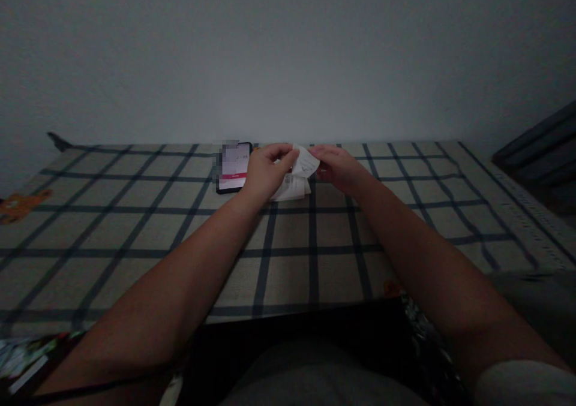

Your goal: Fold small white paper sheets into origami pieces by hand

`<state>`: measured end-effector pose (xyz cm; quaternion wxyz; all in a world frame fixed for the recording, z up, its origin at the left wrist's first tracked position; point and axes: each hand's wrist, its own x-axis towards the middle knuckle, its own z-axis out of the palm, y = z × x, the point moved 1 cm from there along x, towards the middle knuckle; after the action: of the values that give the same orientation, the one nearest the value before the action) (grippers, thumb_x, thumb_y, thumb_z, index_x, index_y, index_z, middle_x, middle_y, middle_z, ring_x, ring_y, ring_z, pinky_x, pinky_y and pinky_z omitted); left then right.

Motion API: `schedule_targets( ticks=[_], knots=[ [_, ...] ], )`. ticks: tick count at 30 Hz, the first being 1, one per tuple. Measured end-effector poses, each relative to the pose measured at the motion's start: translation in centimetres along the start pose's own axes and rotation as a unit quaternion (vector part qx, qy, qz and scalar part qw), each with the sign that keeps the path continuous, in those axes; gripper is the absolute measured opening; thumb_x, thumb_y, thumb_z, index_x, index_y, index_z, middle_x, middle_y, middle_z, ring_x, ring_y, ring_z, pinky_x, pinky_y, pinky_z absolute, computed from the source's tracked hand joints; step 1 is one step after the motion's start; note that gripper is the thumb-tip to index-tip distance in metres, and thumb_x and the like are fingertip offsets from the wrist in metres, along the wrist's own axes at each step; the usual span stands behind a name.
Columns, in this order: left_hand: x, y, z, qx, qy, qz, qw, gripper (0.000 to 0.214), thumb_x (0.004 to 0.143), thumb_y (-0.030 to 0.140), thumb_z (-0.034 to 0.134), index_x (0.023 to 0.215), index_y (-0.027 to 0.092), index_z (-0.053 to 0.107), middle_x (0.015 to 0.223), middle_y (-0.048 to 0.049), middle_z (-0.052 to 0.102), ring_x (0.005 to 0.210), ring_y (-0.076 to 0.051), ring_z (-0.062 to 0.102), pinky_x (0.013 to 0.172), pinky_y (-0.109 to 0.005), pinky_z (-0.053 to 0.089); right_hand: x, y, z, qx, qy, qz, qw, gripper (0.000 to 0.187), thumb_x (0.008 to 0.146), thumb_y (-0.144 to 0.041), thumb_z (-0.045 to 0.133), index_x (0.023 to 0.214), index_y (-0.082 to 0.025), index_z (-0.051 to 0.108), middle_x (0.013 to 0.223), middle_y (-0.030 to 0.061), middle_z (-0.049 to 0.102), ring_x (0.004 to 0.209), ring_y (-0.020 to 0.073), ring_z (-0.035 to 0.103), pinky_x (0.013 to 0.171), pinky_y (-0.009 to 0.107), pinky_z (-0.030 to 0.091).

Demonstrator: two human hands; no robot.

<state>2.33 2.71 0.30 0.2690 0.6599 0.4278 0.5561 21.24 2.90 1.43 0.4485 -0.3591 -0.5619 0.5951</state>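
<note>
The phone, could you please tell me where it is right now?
In the head view, the phone lies screen-up on the checked cloth, left of centre, beside the left hand holding paper.

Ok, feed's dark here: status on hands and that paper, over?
Left hand and right hand both pinching white paper slip. Lit phone beside left hand, not blocking.

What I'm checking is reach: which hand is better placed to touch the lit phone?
Left, probably. The left hand sits right beside the phone; the right hand is across the paper slip, farther away.
</note>
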Motion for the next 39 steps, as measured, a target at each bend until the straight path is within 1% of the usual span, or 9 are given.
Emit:
schedule_targets(
  ticks=[6, 9, 12, 18, 23, 27, 32, 35, 39],
  knots=[
    [-0.1, 0.4, 0.2, -0.019, -0.018, -0.010, 1.000, 0.026, 0.084, 0.044, 0.074, 0.089, 0.019, 0.079, 0.081, -0.0041, 0.077, 0.071, -0.016, 0.069, 0.066, -0.027, 0.056, -0.4, -0.1, 0.1, 0.026, -0.047, 0.038, 0.998, 0.031, 0.076, -0.047, 0.084, 0.086, -0.022, 0.068, 0.082, -0.0012, 0.064, 0.072, 0.0136, 0.058, 0.061, 0.025, 0.045],
    [-0.3, 0.8, 0.3, -0.037, -0.023, -0.022, 0.999, 0.024, 0.083, 0.042, 0.076, 0.086, 0.019, 0.079, 0.078, -0.0035, 0.076, 0.066, -0.015, 0.067, 0.063, -0.027, 0.056, -0.4, 0.1, -0.2, 0.007, -0.057, 0.040, 0.998, 0.027, 0.079, -0.044, 0.084, 0.090, -0.023, 0.071, 0.083, -0.0011, 0.066, 0.073, 0.0142, 0.060, 0.063, 0.026, 0.047],
    [-0.4, 1.0, 0.2, -0.047, -0.026, -0.033, 0.998, 0.023, 0.081, 0.041, 0.078, 0.085, 0.019, 0.079, 0.077, -0.0036, 0.076, 0.065, -0.015, 0.067, 0.061, -0.027, 0.056, -0.4, 0.2, -0.4, -0.008, -0.065, 0.033, 0.997, 0.029, 0.079, -0.046, 0.085, 0.090, -0.023, 0.072, 0.084, -0.0009, 0.068, 0.075, 0.0140, 0.061, 0.065, 0.026, 0.048],
    [-0.5, 1.4, 0.2, -0.064, -0.034, -0.060, 0.996, 0.025, 0.079, 0.042, 0.081, 0.085, 0.018, 0.079, 0.081, -0.0048, 0.078, 0.069, -0.016, 0.070, 0.061, -0.028, 0.059, -0.4, 0.2, -0.2, -0.014, -0.053, 0.012, 0.998, 0.031, 0.077, -0.044, 0.085, 0.088, -0.020, 0.069, 0.083, -0.0006, 0.069, 0.076, 0.0134, 0.062, 0.067, 0.025, 0.050],
    [-0.5, 1.5, 0.2, -0.060, -0.039, -0.061, 0.996, 0.027, 0.080, 0.044, 0.081, 0.086, 0.018, 0.080, 0.081, -0.0050, 0.078, 0.071, -0.017, 0.071, 0.061, -0.027, 0.059, -0.3, 0.4, 0.2, 0.001, -0.046, 0.015, 0.999, 0.036, 0.072, -0.045, 0.088, 0.085, -0.020, 0.066, 0.080, -0.0010, 0.068, 0.073, 0.0129, 0.061, 0.066, 0.026, 0.050],
    [-0.6, 1.4, 0.3, -0.060, -0.036, -0.068, 0.995, 0.028, 0.081, 0.046, 0.081, 0.086, 0.018, 0.080, 0.081, -0.0054, 0.078, 0.072, -0.017, 0.070, 0.061, -0.028, 0.059, -0.3, 0.5, 0.4, 0.025, -0.034, 0.001, 0.999, 0.040, 0.069, -0.046, 0.091, 0.081, -0.020, 0.064, 0.076, -0.0022, 0.065, 0.071, 0.0122, 0.061, 0.066, 0.026, 0.050],
    [-0.5, 1.4, 0.3, -0.071, -0.044, -0.070, 0.994, 0.029, 0.081, 0.047, 0.081, 0.085, 0.018, 0.080, 0.080, -0.0052, 0.077, 0.070, -0.016, 0.069, 0.060, -0.027, 0.058, -0.2, 0.6, 0.4, 0.021, -0.031, -0.003, 0.999, 0.045, 0.065, -0.047, 0.094, 0.078, -0.020, 0.061, 0.073, -0.0034, 0.063, 0.069, 0.0115, 0.059, 0.065, 0.025, 0.049],
    [-0.5, 1.5, 0.2, -0.059, -0.043, -0.064, 0.995, 0.029, 0.082, 0.047, 0.081, 0.087, 0.018, 0.080, 0.080, -0.0049, 0.077, 0.071, -0.017, 0.070, 0.061, -0.028, 0.059, -0.2, 0.7, 0.3, 0.033, -0.051, 0.002, 0.998, 0.044, 0.069, -0.049, 0.093, 0.080, -0.020, 0.062, 0.075, -0.0028, 0.064, 0.071, 0.0121, 0.060, 0.067, 0.026, 0.050],
    [-0.5, 1.7, 0.1, -0.071, -0.037, -0.066, 0.995, 0.026, 0.083, 0.044, 0.079, 0.087, 0.018, 0.080, 0.085, -0.0054, 0.079, 0.076, -0.019, 0.072, 0.063, -0.028, 0.060, -0.1, 0.8, 0.0, 0.072, -0.088, 0.011, 0.993, 0.039, 0.074, -0.051, 0.089, 0.087, -0.021, 0.068, 0.084, -0.0001, 0.070, 0.077, 0.0145, 0.066, 0.072, 0.027, 0.055]
  ],
)
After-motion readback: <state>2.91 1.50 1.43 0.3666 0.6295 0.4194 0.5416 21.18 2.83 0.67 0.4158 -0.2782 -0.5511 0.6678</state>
